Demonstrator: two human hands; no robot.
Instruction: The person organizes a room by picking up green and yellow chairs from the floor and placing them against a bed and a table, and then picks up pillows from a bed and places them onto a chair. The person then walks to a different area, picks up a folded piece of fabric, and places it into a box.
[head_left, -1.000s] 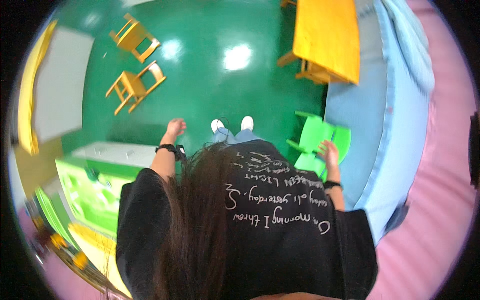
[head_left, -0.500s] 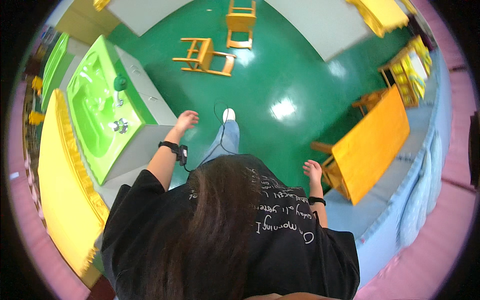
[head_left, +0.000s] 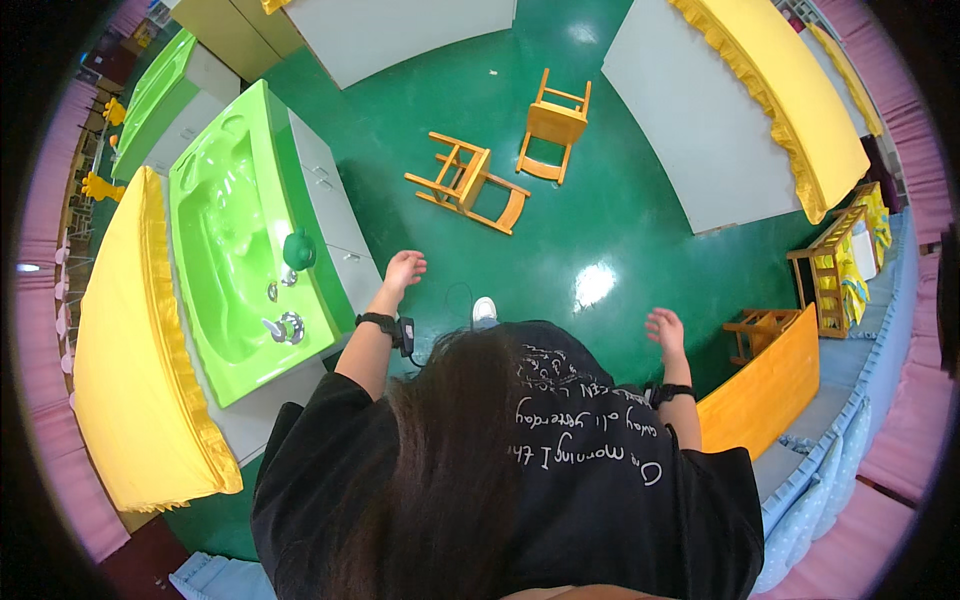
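Note:
My left hand [head_left: 405, 270] is held out in front, empty, its fingers loosely spread. It is nearest to the grey cabinet [head_left: 345, 225] under a bright green basin [head_left: 225, 350], apart from it. My right hand [head_left: 665, 330] hangs in the air with nothing in it, fingers apart, near a wooden table [head_left: 765, 395]. Both wrists wear black bands; a small black device with a cable is at the left one. Ahead on the green floor, one small wooden chair [head_left: 470, 180] seems to lie tipped over. Another wooden chair [head_left: 556, 123] is just beyond it.
A yellow-covered unit [head_left: 135, 370] stands behind the basin at left. Grey panels [head_left: 700, 120] with yellow ruffled cloth rise ahead right. A small wooden crib [head_left: 835, 270] with yellow bedding sits at far right, beside light-blue fabric [head_left: 835, 480]. The green floor [head_left: 450, 100] is glossy.
I have moved forward: the basin, the chairs and the table sit lower in view, and the chairs look closer. My right hand is raised further ahead. Both hands stay empty.

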